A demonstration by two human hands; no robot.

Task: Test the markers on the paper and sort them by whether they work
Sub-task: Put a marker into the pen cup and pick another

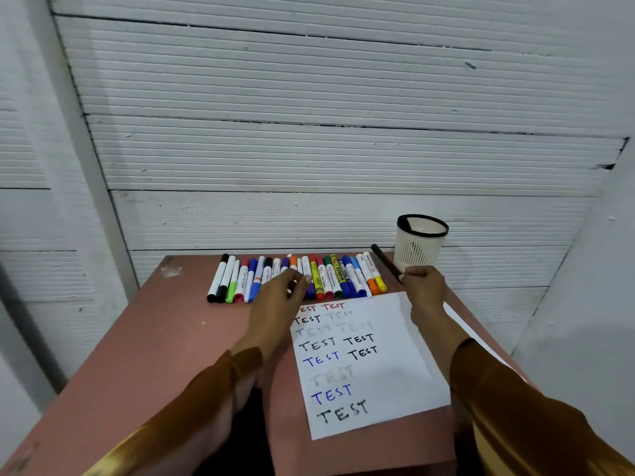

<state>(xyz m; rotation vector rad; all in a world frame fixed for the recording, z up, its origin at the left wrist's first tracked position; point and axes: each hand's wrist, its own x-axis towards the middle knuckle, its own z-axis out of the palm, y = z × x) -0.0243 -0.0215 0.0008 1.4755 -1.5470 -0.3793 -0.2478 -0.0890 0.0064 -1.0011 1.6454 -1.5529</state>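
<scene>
A row of several coloured markers (330, 274) lies along the far edge of the pinkish table (154, 338). A white paper (385, 372) with "TEST" written many times in black, blue, red and faint grey lies in front of them. My right hand (424, 286) grips a black marker (385, 261) that points up and left, just below the white mesh cup (421, 243). My left hand (280, 297) rests over the middle of the marker row, fingers curled on a marker there; whether it grips one is unclear.
The mesh cup with a black rim stands at the table's far right corner against a white panelled wall (309, 132). The table's left half is bare. Brown sleeves cover both forearms.
</scene>
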